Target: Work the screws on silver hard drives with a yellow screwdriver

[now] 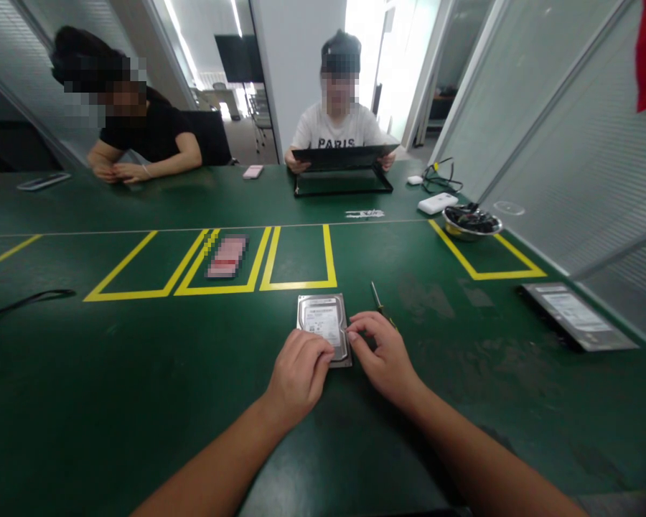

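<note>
A silver hard drive [323, 316] with a white label lies flat on the green table in front of me. My left hand [301, 362] rests over its lower left part, fingers curled and thumb drawn in; whatever they may pinch is hidden. At the drive's right edge is my right hand [380, 352], its thumb and index finger brought together. Anything between those tips is too small to make out. Just beyond the right hand lies a screwdriver [376, 296], its handle partly covered by the fingers.
A second drive [570, 309] lies at the right. Behind it stands a metal bowl [472, 224] of dark parts, near a white device [437, 203]. Yellow tape [298, 286] marks the table, with a pink phone [227, 257] inside. Two people sit opposite; one holds a black panel [344, 156].
</note>
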`<state>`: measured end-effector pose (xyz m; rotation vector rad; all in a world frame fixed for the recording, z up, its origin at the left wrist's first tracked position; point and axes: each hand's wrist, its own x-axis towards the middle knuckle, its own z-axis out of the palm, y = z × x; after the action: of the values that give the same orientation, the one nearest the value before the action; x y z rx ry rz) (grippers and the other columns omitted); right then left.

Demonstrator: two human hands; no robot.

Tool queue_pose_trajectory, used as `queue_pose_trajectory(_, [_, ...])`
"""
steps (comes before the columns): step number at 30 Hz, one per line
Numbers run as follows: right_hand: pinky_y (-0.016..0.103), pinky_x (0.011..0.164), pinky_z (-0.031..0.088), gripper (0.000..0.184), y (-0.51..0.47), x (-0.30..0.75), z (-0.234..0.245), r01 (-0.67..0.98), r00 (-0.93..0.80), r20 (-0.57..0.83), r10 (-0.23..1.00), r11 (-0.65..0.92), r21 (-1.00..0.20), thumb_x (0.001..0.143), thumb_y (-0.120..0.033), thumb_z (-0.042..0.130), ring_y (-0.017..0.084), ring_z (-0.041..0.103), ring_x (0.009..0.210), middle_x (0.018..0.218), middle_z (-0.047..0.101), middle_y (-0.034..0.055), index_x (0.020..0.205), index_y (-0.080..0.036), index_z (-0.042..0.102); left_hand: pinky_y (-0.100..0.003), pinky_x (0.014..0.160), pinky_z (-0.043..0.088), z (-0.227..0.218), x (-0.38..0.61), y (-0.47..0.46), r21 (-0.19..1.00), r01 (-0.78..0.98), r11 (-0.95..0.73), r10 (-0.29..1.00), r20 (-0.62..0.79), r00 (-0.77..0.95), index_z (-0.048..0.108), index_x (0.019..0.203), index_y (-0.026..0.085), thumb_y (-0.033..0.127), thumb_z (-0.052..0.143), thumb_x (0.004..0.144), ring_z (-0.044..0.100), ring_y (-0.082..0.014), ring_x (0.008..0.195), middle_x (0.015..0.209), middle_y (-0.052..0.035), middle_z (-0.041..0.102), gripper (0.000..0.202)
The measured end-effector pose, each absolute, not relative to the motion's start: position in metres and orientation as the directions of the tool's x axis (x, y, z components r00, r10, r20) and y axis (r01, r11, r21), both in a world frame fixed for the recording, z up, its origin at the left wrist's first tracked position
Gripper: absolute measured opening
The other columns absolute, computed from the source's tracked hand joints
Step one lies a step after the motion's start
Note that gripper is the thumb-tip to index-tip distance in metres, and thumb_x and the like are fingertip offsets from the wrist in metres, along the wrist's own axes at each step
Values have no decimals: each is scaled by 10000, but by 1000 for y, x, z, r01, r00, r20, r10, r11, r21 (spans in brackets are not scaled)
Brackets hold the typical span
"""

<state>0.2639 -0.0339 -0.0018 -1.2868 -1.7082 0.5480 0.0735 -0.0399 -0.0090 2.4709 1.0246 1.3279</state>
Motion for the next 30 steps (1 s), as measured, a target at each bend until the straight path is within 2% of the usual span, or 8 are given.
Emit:
queue_pose_trajectory(9, [385,871,488,103,-32,268,4,532,-23,395,918,346,-773,890,-198,555,214,619,980,985,664,69,833,-226,637,-333,786,466,-12,75,-39,449,503,-738,661,629,409,592,982,176,100,567,910,558,-183,839,884,-53,650,108])
queue_pose_trajectory(15, [374,844,497,104,-31,271,7,605,-43,408,912,349,-716,896,-202,542,213,620,973,984,665,64,843,-229,627,-328,775,479,-12,76,-40,442,484,-755,645,632,429,604,983,175,80,563,896,569,-180,832,884,-54,657,135])
queue_pose_trajectory(18, [397,845,488,78,-29,276,7,697,-58,399,915,324,-640,890,-199,544,229,600,939,953,650,73,875,-226,616,-337,783,478,-13,76,-41,430,482,-763,637,626,450,598,1006,170,72,563,895,563,-189,845,900,-62,653,152])
queue_pose_trajectory(23, [456,790,444,49,-25,286,6,879,-39,362,932,204,-432,848,-200,595,279,541,886,935,604,117,885,-231,605,-350,780,474,-14,77,-44,379,472,-796,597,622,507,590,999,161,76,586,890,558,-194,831,891,-63,654,138])
queue_pose_trajectory(30, [414,670,426,91,-21,292,-1,979,-12,236,972,60,-196,829,-198,632,286,534,842,936,548,144,903,-216,582,-346,780,482,-15,83,-48,371,452,-811,582,591,559,597,1011,152,77,593,888,564,-189,829,902,-60,666,145])
